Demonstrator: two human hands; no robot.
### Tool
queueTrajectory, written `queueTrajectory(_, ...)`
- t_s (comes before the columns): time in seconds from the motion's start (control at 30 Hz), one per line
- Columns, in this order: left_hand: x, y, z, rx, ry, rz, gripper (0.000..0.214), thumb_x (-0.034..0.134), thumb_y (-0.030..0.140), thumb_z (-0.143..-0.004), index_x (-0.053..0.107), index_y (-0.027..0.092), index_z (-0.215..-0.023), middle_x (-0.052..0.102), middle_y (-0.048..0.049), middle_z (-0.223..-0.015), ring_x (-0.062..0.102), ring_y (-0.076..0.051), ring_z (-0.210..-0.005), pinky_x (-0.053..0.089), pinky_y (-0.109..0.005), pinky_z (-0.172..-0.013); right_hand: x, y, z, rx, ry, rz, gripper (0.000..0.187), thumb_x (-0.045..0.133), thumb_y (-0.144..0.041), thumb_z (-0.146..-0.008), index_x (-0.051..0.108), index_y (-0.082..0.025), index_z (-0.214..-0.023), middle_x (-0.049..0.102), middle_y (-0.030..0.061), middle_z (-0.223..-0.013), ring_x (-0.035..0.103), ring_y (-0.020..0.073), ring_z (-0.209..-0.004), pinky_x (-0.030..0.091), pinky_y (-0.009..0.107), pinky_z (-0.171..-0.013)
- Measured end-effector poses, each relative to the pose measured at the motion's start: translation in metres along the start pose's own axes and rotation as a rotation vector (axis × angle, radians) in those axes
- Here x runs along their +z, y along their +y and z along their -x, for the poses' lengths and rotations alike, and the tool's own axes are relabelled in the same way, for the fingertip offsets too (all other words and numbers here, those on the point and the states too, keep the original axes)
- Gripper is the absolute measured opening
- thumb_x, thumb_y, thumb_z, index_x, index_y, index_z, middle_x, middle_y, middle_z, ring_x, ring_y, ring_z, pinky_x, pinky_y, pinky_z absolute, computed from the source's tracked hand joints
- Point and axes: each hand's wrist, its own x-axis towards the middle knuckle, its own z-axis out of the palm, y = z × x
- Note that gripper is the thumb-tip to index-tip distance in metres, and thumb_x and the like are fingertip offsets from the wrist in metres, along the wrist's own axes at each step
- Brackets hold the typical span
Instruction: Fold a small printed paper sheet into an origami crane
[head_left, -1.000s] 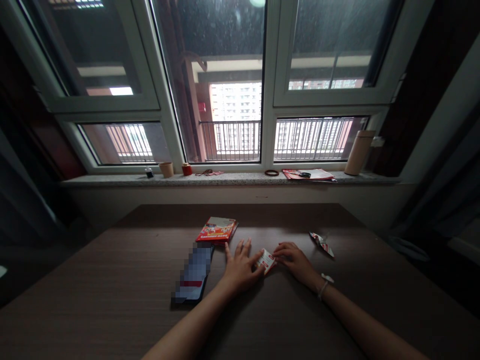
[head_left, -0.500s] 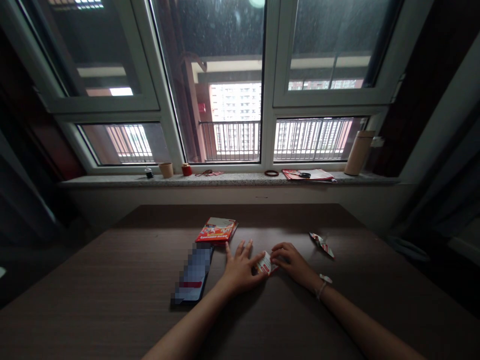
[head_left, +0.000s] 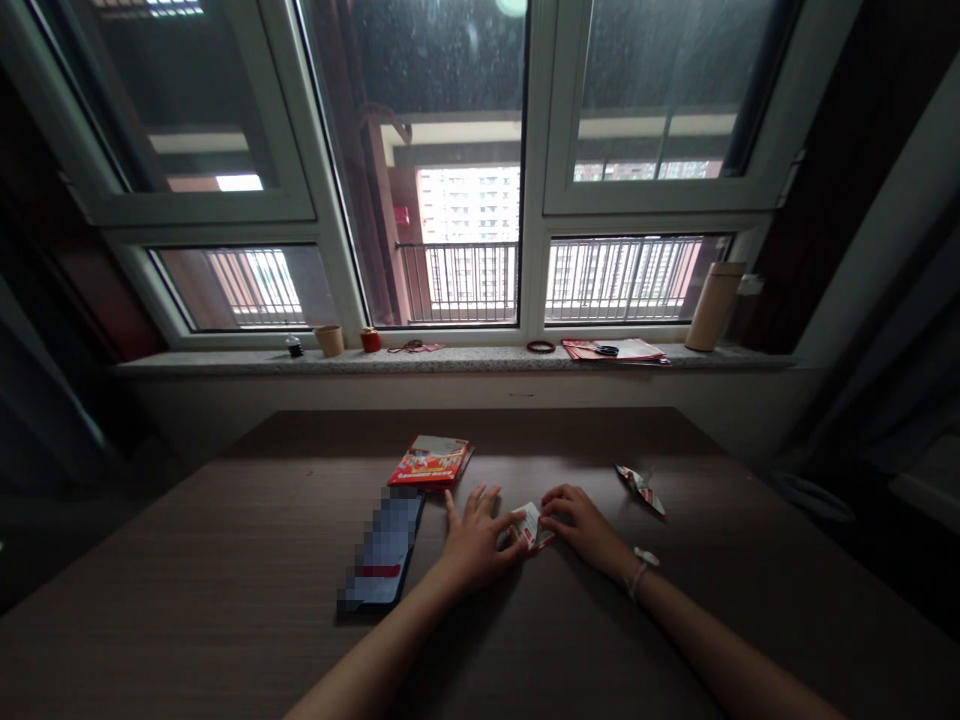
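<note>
A small folded piece of printed paper (head_left: 527, 524), white with red, lies on the table between my hands. My left hand (head_left: 480, 537) rests at its left side with fingers spread, thumb and fingertips touching the paper's left edge. At the right edge, my right hand (head_left: 585, 522) has its fingers curled and pinched on the paper. A bracelet circles the right wrist. Left of my left hand lies a phone (head_left: 394, 550), partly blurred out. Beyond it sits a stack of red printed leaflets (head_left: 431, 462). A folded paper shape (head_left: 640, 489) lies to the right.
The brown table (head_left: 225, 540) ends before a stone window sill (head_left: 465, 358). On the sill stand a paper cup (head_left: 329, 341), a red spool (head_left: 371, 340) and a tan bottle (head_left: 715, 307). Scissors (head_left: 604, 350) lie on red-and-white papers (head_left: 637, 350), beside a dark bracelet (head_left: 541, 347).
My left thumb and fingers have shifted slightly on the folded paper, showing more of its left part. The right hand stays at its right edge. The view has moved a little.
</note>
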Motion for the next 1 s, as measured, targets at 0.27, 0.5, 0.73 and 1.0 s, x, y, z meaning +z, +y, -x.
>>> queueTrajectory(0.27,-0.016,-0.001,0.000,0.029,-0.181,-0.022,0.054,0.033,0.068,-0.086,0.038,0.050,-0.136,0.013,-0.0019,-0.159,0.007,-0.036,-0.145,-0.009,-0.072,-0.102,0.002,-0.002,-0.003,0.014,0.004,0.051,0.019,0.058,-0.040,-0.085,0.068,-0.023,-0.084,0.060,0.0043,-0.101,0.052,0.0202,-0.102,0.039,0.033,-0.094)
queueTrajectory(0.5,-0.017,-0.002,-0.001,0.027,-0.225,-0.031,0.057,0.035,0.069,-0.085,0.035,0.049,-0.138,0.009,-0.0024,-0.159,0.003,-0.036,-0.145,-0.009,-0.073,-0.102,0.008,-0.009,-0.002,0.064,0.039,0.158,0.019,0.055,-0.039,-0.088,0.065,-0.023,-0.085,0.057,0.0046,-0.101,0.051,0.0204,-0.100,0.039,0.034,-0.091)
queueTrajectory(0.73,0.001,0.007,0.002,-0.004,0.000,-0.065,0.051,0.038,0.064,-0.086,0.042,0.049,-0.135,0.018,-0.0007,-0.158,0.008,-0.033,-0.145,-0.014,-0.069,-0.104,0.008,-0.004,-0.004,0.083,0.043,0.131,0.017,0.054,-0.036,-0.088,0.063,-0.022,-0.088,0.056,0.0043,-0.100,0.051,0.0196,-0.099,0.039,0.034,-0.091)
queueTrajectory(1.0,0.003,0.013,0.002,-0.018,-0.005,-0.053,0.053,0.039,0.065,-0.086,0.039,0.049,-0.136,0.020,-0.0021,-0.157,0.009,-0.035,-0.144,-0.013,-0.070,-0.103,0.005,-0.005,-0.006,0.093,0.045,0.148,0.017,0.054,-0.035,-0.088,0.065,-0.023,-0.087,0.057,0.0038,-0.097,0.052,0.0195,-0.097,0.039,0.032,-0.089)
